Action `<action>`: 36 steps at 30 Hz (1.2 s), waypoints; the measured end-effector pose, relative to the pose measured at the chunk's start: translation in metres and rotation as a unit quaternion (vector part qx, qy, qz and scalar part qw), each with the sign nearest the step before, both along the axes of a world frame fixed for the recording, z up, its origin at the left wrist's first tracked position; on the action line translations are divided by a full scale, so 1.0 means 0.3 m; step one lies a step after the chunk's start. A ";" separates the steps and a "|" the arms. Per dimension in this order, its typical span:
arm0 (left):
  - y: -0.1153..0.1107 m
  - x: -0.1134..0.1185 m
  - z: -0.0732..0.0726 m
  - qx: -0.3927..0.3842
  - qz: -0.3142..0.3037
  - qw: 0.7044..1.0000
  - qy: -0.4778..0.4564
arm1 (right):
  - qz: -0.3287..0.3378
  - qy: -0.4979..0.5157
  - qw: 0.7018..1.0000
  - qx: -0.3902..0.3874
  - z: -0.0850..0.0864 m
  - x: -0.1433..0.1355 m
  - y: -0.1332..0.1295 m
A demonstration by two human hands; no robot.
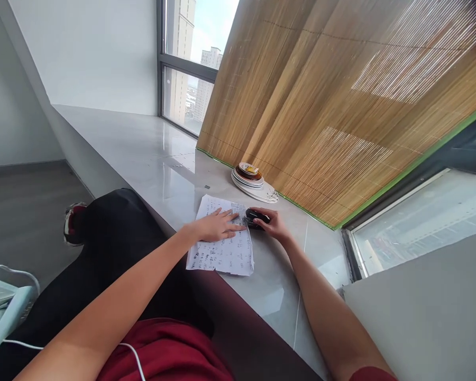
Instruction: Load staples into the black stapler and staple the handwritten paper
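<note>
Sheets of white paper (pixel 230 259) covered in handwriting lie on the tiled window ledge, their near edge reaching past the ledge's front. My left hand (pixel 216 226) rests flat on the paper with its fingers spread. In my right hand (pixel 275 225) is a black stapler (pixel 256 218), gripped with the fingers over its top and the thumb on the near side. The stapler's jaw end meets the paper's right edge, close to my left fingertips. Whether the paper lies between its jaws is too small to tell.
Behind the paper stands a stack of plates (pixel 248 185) with small dishes on top. A bamboo blind (pixel 301 106) hangs down to the ledge (pixel 143 148) along the window. A white cable (pixel 133 352) crosses my lap, and a pale rack (pixel 8 312) stands at lower left.
</note>
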State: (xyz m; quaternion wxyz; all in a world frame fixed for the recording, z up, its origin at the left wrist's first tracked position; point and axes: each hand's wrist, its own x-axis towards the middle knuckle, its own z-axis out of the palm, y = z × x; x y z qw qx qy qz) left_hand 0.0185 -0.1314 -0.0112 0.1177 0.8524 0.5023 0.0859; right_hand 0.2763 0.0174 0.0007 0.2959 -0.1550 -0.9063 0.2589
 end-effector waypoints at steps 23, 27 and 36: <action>0.035 0.000 -0.093 0.067 0.027 0.988 -0.139 | -0.054 -0.076 0.989 0.113 0.004 -0.134 -0.111; 0.026 0.005 -0.075 0.044 0.028 0.990 -0.130 | -0.056 -0.081 0.987 0.124 0.010 -0.136 -0.116; 0.021 0.008 -0.055 0.017 0.028 0.992 -0.125 | -0.083 -0.181 0.956 0.214 0.022 -0.166 -0.157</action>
